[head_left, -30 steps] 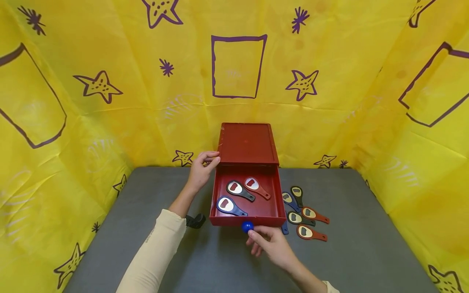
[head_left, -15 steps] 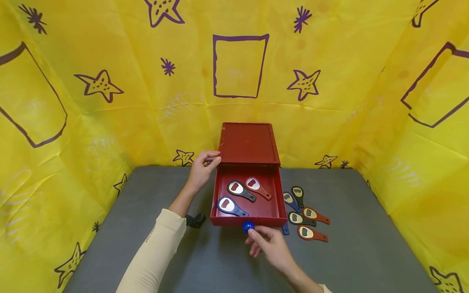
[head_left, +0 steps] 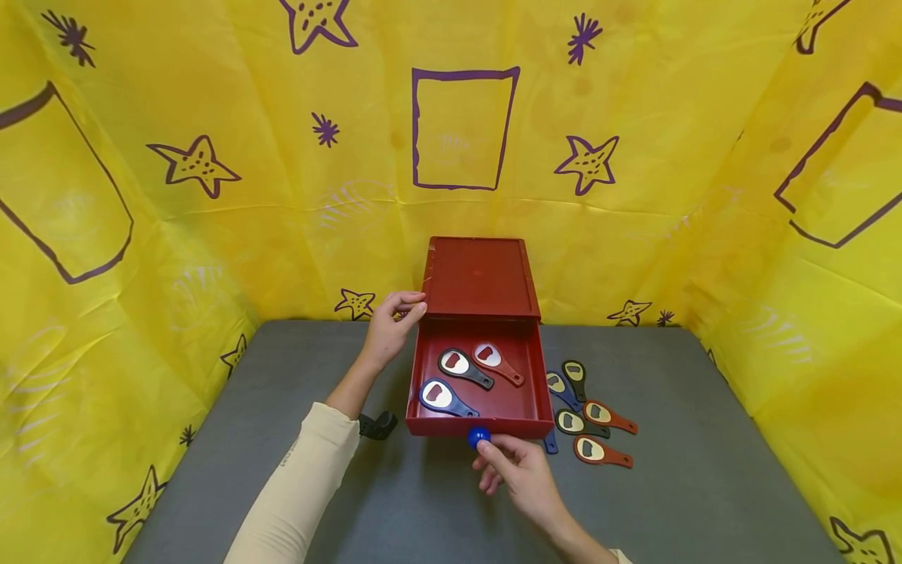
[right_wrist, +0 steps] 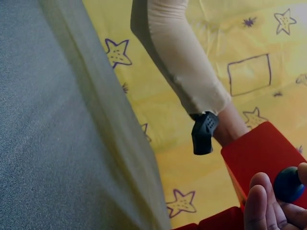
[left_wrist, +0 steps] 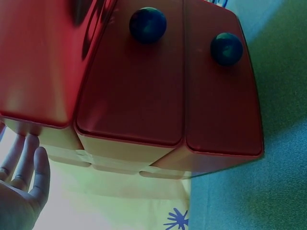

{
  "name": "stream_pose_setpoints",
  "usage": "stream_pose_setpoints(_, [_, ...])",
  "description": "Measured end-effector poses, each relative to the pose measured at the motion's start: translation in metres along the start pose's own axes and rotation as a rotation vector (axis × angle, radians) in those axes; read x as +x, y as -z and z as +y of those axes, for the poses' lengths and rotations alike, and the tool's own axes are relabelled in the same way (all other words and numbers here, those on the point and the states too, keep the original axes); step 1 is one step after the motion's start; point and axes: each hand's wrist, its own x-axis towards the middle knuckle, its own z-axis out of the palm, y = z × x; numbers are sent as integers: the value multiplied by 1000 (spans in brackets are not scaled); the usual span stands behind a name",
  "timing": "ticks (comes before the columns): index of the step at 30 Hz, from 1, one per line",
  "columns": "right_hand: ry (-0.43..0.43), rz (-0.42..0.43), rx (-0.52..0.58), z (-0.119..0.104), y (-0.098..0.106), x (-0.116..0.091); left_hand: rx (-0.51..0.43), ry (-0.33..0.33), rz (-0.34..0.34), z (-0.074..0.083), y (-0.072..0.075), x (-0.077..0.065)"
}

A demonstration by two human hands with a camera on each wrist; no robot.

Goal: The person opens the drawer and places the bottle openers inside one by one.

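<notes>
Yellow cloth (head_left: pixel 366 258) wraps back and sides; grey surface (head_left: pixel 705 470) shows left, back and right edges. Versus 0.5 s ago: drawer extension unchanged, hands stay put, whole view slips slightly right. Right-hand grip (head_left: pixel 524 474) pinches blue knob (head_left: pixel 478 436) on the pulled-out red drawer (head_left: pixel 440 427), lower center of frame. Left-hand grip (head_left: pixel 386 329), fingers fairly straight, touches left side of red cabinet (head_left: pixel 481 274). Three bottle openers (head_left: pixel 509 370) lie inside drawer; six other openers (head_left: pixel 593 428) crowd its right side. More room right of those, toward right edge.
</notes>
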Motion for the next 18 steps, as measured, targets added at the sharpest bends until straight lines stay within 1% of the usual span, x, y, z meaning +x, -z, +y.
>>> stream_pose_setpoints(6, [3, 27, -5, -2, -1, 4, -24, 12, 7, -30, -2, 11])
stream_pose_setpoints(12, [15, 78, 5, -8, 1, 17, -41, -8, 22, -34, -3, 12])
stream_pose_setpoints(18, [52, 93, 29, -14, 7, 36, -48, -18, 34, -33, -3, 12])
